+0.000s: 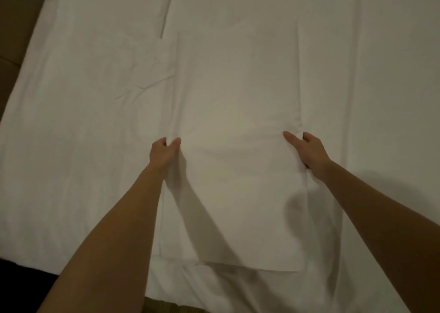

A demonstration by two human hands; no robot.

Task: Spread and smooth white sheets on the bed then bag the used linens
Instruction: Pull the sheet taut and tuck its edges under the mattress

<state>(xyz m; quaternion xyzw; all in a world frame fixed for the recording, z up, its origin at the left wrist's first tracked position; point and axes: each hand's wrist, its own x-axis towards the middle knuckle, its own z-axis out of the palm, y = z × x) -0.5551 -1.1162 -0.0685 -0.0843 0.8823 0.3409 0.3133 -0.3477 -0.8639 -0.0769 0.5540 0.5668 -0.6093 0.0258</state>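
Both forearms reach over the bed (71, 146). Left hand (164, 152) and right hand (309, 153) each pinch a long edge of the folded sheet (238, 122) lying mid-bed. Light, limp cloth; best gripped at edges or corners.

You have no text, label, brand, number or sign to read anywhere in this view.
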